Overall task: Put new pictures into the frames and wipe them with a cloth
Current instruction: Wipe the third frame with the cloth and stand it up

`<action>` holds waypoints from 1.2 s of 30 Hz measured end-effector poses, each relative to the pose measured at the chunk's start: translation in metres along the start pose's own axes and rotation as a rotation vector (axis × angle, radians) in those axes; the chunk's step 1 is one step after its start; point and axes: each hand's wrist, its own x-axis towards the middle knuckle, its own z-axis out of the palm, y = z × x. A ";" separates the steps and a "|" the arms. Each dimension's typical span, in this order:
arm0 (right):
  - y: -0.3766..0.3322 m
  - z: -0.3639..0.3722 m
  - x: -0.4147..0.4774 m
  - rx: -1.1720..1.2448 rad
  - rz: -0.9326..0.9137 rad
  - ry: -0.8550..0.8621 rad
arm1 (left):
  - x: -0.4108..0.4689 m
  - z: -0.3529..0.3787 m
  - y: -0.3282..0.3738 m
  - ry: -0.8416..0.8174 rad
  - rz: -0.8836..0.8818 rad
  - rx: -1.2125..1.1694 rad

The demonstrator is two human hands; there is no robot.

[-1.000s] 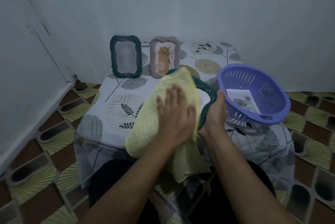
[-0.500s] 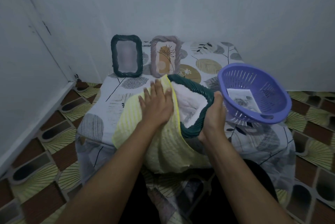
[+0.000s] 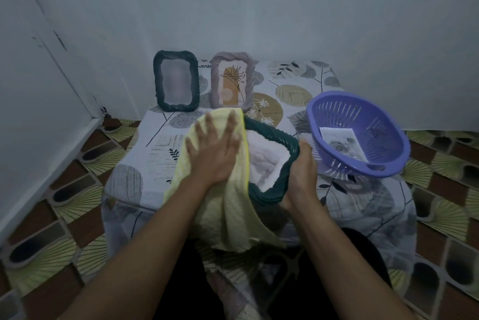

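Frame (image 3: 281,138) gripped by right fingers (image 3: 305,150), left fingers (image 3: 231,126) spread flat pressing cloth (image 3: 233,216) onto it

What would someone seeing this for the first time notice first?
Centre front, the left hand presses a yellow cloth onto a dark green frame gripped by the right hand. At right sits a purple basket holding a printed picture; behind, a second green frame and a mauve frame stand upright.
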 end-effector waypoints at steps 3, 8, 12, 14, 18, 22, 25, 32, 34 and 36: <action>0.003 0.005 -0.007 -0.010 -0.016 -0.005 | 0.002 -0.008 0.012 0.042 -0.137 -0.078; 0.002 0.012 -0.007 -0.089 -0.040 0.015 | -0.029 0.008 0.058 0.016 0.166 -0.108; -0.002 0.008 -0.003 -0.149 -0.046 0.008 | -0.041 0.011 0.042 -0.007 0.546 -0.005; -0.002 0.004 -0.001 -0.127 -0.020 -0.009 | -0.035 0.009 0.025 0.014 0.632 0.049; -0.007 0.002 -0.005 -0.084 -0.001 -0.044 | -0.010 -0.003 0.000 0.036 0.190 0.033; -0.001 0.006 -0.010 -0.044 -0.008 -0.026 | 0.002 -0.013 0.007 0.041 -0.196 -0.036; 0.000 0.013 -0.013 -0.063 -0.025 0.018 | -0.009 -0.011 0.035 0.042 -0.156 -0.168; -0.019 0.012 -0.004 -0.121 -0.091 0.082 | -0.043 0.004 0.053 -0.022 0.397 -0.086; -0.022 0.011 0.003 -0.072 -0.091 0.118 | -0.049 0.007 0.045 -0.034 0.541 -0.102; -0.019 0.008 0.011 -0.002 -0.053 0.129 | -0.053 0.011 0.036 -0.015 0.581 -0.109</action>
